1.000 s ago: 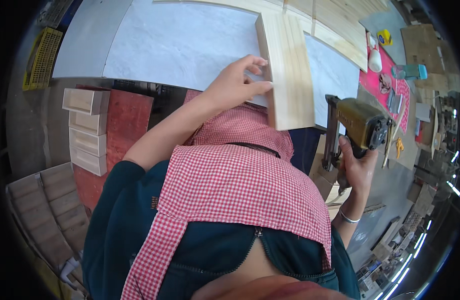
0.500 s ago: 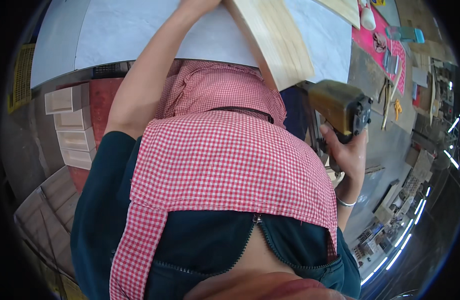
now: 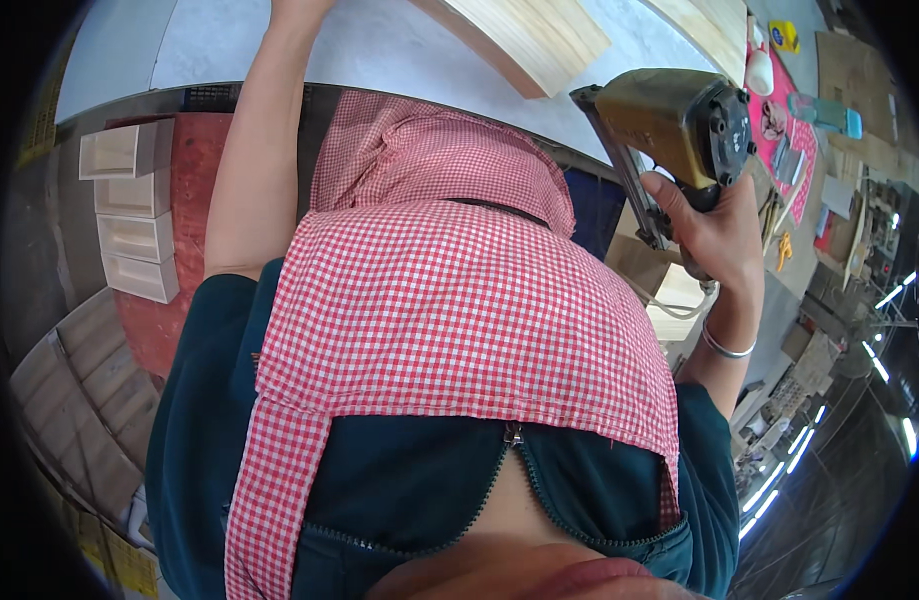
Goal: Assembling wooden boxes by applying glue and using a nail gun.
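My right hand [image 3: 722, 232] is wrapped round the grip of a nail gun [image 3: 655, 112] with an amber-brown body and a black magazine. The gun is raised at the right of the table's near edge, its nose close to a pale wooden board [image 3: 540, 45] but apart from it. That board lies on the white-topped table [image 3: 370, 55], its far part cut off by the upper edge. My left arm reaches out over the table; only the wrist side of my left hand [image 3: 302, 8] shows at the upper edge, its fingers out of view.
A second pale board [image 3: 700, 35] lies farther right. Beyond it, a pink cloth [image 3: 783, 95] carries a white bottle [image 3: 761, 72] and a teal-capped clear bottle [image 3: 825, 115]. Several pale wooden boxes [image 3: 138, 238] are stacked at the left. A light hose [image 3: 670, 305] hangs below the gun.
The nail gun in my right hand has come up and slightly right. My left hand has shifted left and farther away. The near board sits higher in view.
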